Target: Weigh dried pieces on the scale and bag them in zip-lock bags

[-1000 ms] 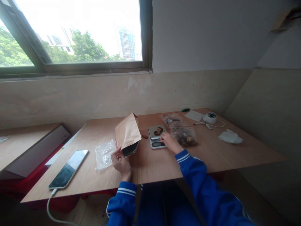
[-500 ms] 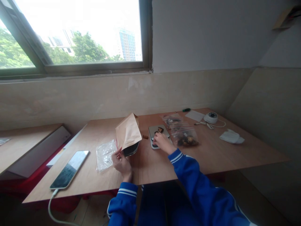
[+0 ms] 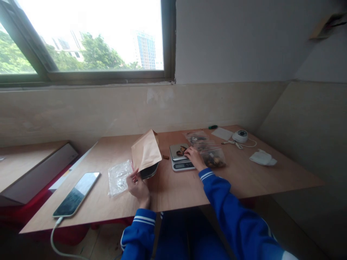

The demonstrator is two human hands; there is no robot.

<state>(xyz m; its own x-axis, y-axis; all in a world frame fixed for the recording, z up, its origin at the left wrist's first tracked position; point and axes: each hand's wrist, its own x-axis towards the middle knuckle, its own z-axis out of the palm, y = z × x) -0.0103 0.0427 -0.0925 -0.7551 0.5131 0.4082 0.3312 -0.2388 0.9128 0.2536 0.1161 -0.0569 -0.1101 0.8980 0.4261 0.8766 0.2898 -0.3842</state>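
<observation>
My left hand [image 3: 138, 187] pinches the lower corner of a tan kraft paper bag [image 3: 146, 151], which stands tilted over a dark, metal-rimmed tray [image 3: 150, 172]. Most of that tray is hidden by the bag. On a small kitchen scale [image 3: 182, 167] with a metal plate lie several curled, dried brown pieces [image 3: 179, 151]. Fingertips of my right hand [image 3: 193, 156] are closed together at the right side of these pieces, against one of them. The scale's dark display faces me. A single brown piece [image 3: 166, 157] lies on the table between bag and scale.
Zip bags [image 3: 214, 159] of dried brown pieces lie right of the scale. Farther right are a white dome camera [image 3: 240, 136] with its cable and a crumpled white tissue [image 3: 262, 157]. A clear plastic bag [image 3: 118, 178] and a plugged-in phone [image 3: 77, 195] lie at left.
My right hand has shifted from the front of the scale to its right side, uncovering the display and the dried pieces. My left hand still holds the paper bag.
</observation>
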